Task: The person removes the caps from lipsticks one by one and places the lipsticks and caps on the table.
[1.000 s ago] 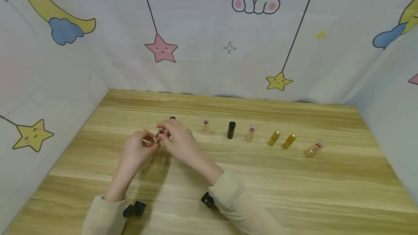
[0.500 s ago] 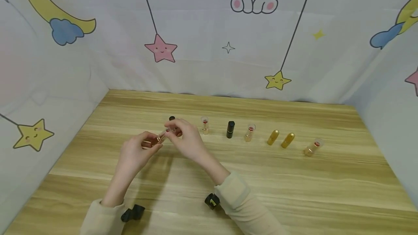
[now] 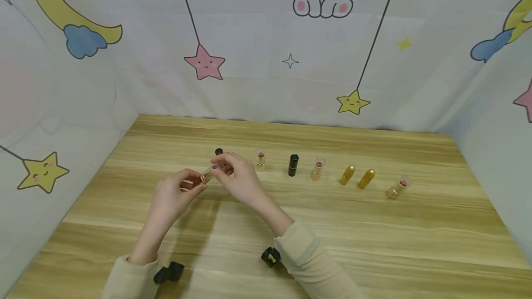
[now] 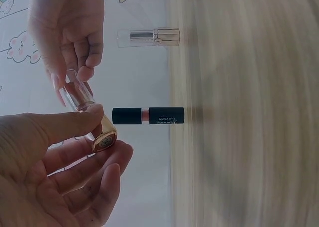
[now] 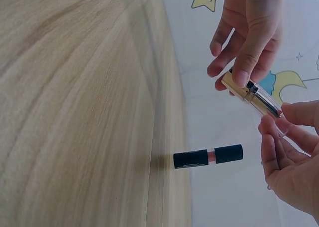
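Observation:
Both hands hold one lipstick (image 4: 79, 98) above the table, tilted, with a gold base and a clear cap. My left hand (image 3: 174, 193) grips the gold base (image 5: 234, 85) between thumb and fingers; its round end faces the left wrist camera. At the other end, my right hand (image 3: 241, 179) pinches the clear cap (image 4: 73, 76) with thumb and fingertips. The cap lies in line with the base. Just beyond the hands a black lipstick tube (image 5: 228, 154) stands upright on the table, with a pinkish band round its middle; the right hand partly covers it in the head view.
To the right stand a clear-capped lipstick (image 3: 261, 160), a black tube (image 3: 293, 165), another clear-capped one (image 3: 317, 170), two gold tubes (image 3: 347, 175) and a further clear-capped lipstick (image 3: 398, 188). Black wrist devices (image 3: 271, 257) show by the sleeves. Printed cloth walls (image 3: 249, 96) enclose the table.
Over the first half second my right hand moved slightly right, away from the left, and more of the lipstick came into sight between them. Since then both hands have stayed nearly still.

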`<move>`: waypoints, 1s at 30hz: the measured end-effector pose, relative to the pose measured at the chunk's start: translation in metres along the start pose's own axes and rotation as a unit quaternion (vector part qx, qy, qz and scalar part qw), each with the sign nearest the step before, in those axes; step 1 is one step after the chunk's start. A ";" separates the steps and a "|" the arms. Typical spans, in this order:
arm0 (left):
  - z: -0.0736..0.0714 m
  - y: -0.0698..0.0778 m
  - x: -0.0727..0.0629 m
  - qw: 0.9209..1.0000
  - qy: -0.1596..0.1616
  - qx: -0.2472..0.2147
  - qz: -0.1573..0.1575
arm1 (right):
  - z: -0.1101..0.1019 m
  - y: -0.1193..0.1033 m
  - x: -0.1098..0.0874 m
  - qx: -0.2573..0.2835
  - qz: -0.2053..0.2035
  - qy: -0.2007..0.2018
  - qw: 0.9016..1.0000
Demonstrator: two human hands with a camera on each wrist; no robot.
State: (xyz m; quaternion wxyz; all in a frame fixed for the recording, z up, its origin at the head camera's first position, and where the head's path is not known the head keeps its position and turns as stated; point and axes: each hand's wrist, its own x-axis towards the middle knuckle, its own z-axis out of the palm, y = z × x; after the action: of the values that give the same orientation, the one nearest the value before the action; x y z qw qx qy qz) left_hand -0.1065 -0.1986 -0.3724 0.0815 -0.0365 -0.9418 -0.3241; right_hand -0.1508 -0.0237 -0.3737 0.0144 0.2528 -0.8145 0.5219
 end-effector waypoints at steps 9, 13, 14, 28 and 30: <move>0.001 0.000 -0.001 1.000 0.004 -0.002 0.017 | 0.001 0.002 0.000 -0.003 -0.016 0.002 1.000; 0.001 -0.001 -0.001 1.000 0.004 -0.001 0.024 | 0.001 0.003 0.000 -0.004 -0.019 -0.001 1.000; 0.002 -0.001 -0.001 1.000 0.004 -0.001 0.025 | 0.001 0.003 -0.001 -0.004 -0.020 -0.002 1.000; 0.004 -0.002 -0.002 1.000 0.001 0.005 0.028 | 0.000 0.003 -0.002 0.000 -0.022 -0.005 1.000; 0.004 -0.002 -0.001 1.000 0.001 0.006 0.026 | -0.001 0.003 -0.002 -0.001 -0.018 -0.003 1.000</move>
State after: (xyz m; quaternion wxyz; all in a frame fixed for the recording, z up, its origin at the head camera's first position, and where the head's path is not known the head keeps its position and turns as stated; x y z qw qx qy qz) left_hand -0.1059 -0.1977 -0.3769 0.0915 -0.0601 -0.9422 -0.3165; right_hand -0.1499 -0.0214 -0.3765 0.0218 0.2693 -0.8103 0.5200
